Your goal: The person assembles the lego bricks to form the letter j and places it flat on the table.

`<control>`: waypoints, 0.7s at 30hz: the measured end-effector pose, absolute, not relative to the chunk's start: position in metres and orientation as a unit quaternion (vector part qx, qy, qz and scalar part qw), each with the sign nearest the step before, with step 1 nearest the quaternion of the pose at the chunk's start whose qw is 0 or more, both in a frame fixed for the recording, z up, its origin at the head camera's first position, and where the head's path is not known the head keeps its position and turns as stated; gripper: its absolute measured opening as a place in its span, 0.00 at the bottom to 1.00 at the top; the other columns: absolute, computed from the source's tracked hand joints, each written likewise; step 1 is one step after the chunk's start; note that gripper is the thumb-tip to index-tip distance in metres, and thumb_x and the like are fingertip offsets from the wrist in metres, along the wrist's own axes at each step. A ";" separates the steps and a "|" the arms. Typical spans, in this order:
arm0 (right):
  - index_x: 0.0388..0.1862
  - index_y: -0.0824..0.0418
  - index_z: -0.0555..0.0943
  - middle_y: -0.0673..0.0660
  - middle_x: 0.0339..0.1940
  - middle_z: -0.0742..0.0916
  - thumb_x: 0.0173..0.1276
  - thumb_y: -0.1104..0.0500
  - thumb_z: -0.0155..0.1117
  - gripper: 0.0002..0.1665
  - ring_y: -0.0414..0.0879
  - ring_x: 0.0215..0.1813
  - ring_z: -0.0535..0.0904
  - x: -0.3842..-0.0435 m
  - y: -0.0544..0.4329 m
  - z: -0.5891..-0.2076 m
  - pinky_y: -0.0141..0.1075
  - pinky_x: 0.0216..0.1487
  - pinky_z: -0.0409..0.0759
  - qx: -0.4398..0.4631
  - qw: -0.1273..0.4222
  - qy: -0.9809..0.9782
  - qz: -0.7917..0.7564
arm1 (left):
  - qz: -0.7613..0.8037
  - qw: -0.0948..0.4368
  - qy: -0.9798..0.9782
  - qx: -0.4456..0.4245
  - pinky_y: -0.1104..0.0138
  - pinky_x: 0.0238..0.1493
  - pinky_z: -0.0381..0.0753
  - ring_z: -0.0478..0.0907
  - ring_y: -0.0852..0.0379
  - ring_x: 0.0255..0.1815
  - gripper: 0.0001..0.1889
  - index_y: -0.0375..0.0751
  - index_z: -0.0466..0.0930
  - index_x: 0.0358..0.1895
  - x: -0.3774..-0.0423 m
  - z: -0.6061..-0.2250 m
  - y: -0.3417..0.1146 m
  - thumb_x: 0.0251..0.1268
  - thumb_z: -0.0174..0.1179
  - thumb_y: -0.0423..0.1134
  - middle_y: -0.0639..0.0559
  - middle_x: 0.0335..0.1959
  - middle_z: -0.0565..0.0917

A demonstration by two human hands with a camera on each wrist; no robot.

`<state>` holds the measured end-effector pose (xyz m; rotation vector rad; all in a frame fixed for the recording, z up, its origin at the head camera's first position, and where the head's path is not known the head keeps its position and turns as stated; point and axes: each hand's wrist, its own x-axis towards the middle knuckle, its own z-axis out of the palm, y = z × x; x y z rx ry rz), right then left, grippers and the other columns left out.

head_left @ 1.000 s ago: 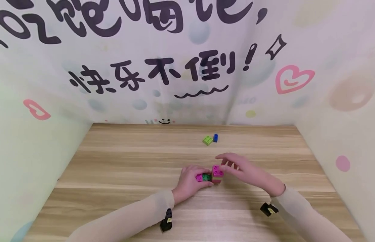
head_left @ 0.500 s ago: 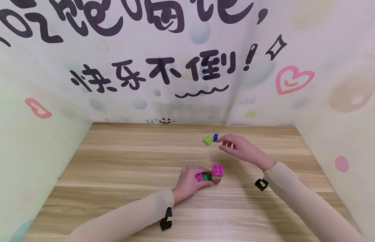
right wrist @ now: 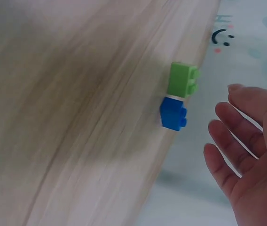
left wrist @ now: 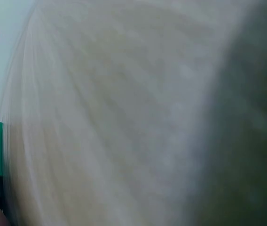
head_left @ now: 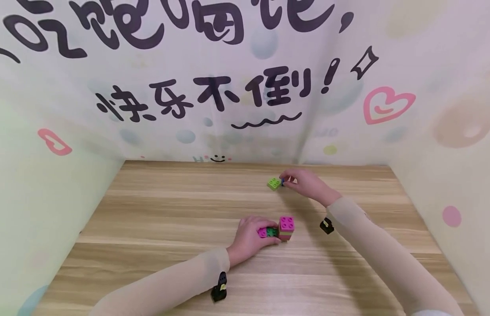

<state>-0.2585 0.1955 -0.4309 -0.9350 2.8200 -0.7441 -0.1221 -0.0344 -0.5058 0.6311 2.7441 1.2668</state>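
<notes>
The fingers of my right hand are parted and loosely bent, released, right by the blue brick; whether they touch it, I can't tell. The lime brick lies just beside it, far back on the bench. Nearer me, my left hand grips the green brick, and a pink-topped stack stands just beyond my fingertips.

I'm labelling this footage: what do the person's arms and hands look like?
Long beige sleeves cover both arms to the wrists. The left hand and right hand are bare, without gloves. A small black device with a pale mark sits by each cuff.
</notes>
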 end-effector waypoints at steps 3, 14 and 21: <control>0.56 0.67 0.85 0.62 0.51 0.89 0.73 0.65 0.68 0.14 0.57 0.52 0.84 -0.268 0.192 -0.437 0.53 0.57 0.81 -0.302 0.032 0.923 -0.236 | 0.412 0.029 0.887 0.206 0.52 0.63 0.63 0.78 0.55 0.58 0.23 0.53 0.89 0.56 -0.121 -0.503 -0.034 0.58 0.77 0.54 0.58 0.55 0.89; 0.59 0.62 0.86 0.64 0.60 0.87 0.67 0.64 0.73 0.21 0.68 0.67 0.76 -0.282 0.181 -0.460 0.64 0.72 0.65 -0.353 -0.023 0.924 -0.149 | 0.401 0.024 0.892 0.208 0.55 0.61 0.64 0.78 0.56 0.57 0.23 0.53 0.89 0.56 -0.122 -0.501 -0.032 0.57 0.77 0.54 0.58 0.54 0.88; 0.58 0.62 0.86 0.63 0.60 0.87 0.65 0.63 0.75 0.22 0.71 0.69 0.73 -0.277 0.175 -0.464 0.69 0.72 0.62 -0.348 -0.016 0.926 -0.143 | 0.403 0.026 0.892 0.205 0.53 0.64 0.64 0.78 0.56 0.57 0.23 0.52 0.89 0.56 -0.120 -0.502 -0.035 0.58 0.77 0.53 0.58 0.54 0.88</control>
